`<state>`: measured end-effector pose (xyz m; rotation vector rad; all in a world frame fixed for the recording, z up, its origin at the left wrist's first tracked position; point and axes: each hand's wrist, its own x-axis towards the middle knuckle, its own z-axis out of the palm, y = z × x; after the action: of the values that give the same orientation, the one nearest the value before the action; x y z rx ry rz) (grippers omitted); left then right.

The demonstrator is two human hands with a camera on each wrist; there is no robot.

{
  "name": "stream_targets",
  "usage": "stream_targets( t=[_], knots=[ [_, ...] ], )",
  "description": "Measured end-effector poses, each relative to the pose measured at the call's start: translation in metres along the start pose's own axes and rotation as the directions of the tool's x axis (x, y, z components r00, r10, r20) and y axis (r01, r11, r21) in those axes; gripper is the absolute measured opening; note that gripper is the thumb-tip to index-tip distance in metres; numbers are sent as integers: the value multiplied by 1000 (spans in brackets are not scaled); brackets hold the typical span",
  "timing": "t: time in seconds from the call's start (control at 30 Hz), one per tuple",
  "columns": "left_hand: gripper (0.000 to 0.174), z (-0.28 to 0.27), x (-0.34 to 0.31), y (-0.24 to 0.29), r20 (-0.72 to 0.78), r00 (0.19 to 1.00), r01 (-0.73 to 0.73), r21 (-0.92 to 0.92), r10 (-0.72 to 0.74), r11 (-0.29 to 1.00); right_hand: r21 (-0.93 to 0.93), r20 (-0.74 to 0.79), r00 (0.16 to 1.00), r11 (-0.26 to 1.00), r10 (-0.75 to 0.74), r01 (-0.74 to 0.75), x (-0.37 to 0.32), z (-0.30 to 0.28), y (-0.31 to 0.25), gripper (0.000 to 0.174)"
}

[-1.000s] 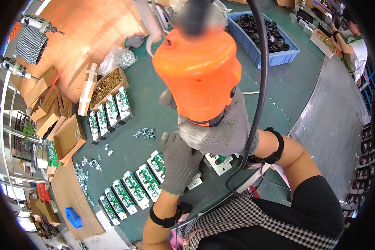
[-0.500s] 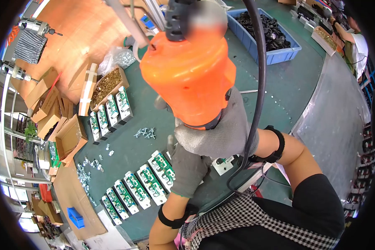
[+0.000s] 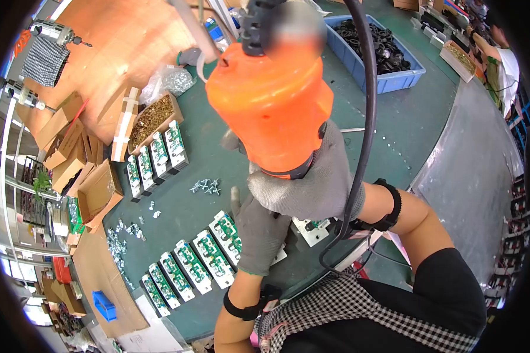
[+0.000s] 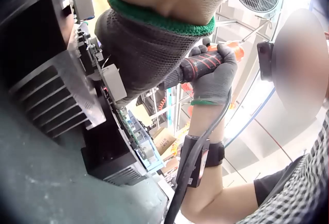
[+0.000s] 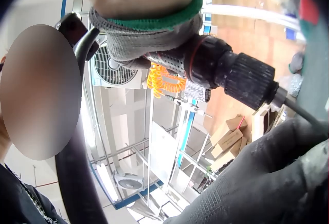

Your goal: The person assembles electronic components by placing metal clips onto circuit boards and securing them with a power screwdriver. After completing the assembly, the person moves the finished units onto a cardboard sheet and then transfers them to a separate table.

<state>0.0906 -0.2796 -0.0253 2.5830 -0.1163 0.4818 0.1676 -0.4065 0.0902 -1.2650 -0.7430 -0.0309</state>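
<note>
My gloved right hand (image 3: 312,182) grips an orange-topped power screwdriver (image 3: 271,112) by its body. In the right wrist view, its black chuck (image 5: 249,80) and thin bit (image 5: 303,113) slant down to my left hand (image 5: 257,178). That gloved left hand (image 3: 259,235) lies low over the row of circuit boards (image 3: 185,265), one finger stretched forward; its other fingertips are hidden under my right hand. The left wrist view shows my left hand (image 4: 144,49) close against boards on black finned blocks (image 4: 115,157). The bit's tip is out of clear sight.
Loose screws (image 3: 206,186) lie ahead of the row. Four more boards (image 3: 159,153) stand beside a carton of brass-coloured parts (image 3: 153,120). A blue bin (image 3: 403,82) of black parts sits at the back. A black cable (image 3: 370,112) hangs beside my right hand.
My left hand shifted right along the board row, then slightly back left. The screwdriver swung left and came back a little right, still in my right hand's grip.
</note>
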Motion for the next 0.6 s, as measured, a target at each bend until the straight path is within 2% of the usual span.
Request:
stream_targets(
  t=[0.1,0.2,0.3,0.4,0.47,0.57,0.6],
  knots=[
    [40,-6,3,7,3,998,60,-49,-60,997,-96,-6,997,993,-73,72,1,1,5,45],
    [40,-3,2,7,-25,997,66,-41,-67,997,-93,2,998,994,-59,59,1,0,2,43],
    [44,-2,1,4,11,999,37,-12,-37,999,-79,-26,998,996,-52,50,1,1,2,38],
    [53,-10,0,17,21,1000,11,46,-12,999,-128,-12,997,989,-82,80,2,0,4,44],
    [58,-17,-5,36,89,995,35,11,-36,999,-207,4,993,971,-122,120,2,-4,4,46],
    [66,3,-20,49,135,990,41,26,-44,999,-182,21,989,972,-147,148,4,-6,5,46],
    [68,13,-25,51,138,989,38,43,-43,998,-149,21,994,983,-110,112,4,-5,3,45]
  ],
)
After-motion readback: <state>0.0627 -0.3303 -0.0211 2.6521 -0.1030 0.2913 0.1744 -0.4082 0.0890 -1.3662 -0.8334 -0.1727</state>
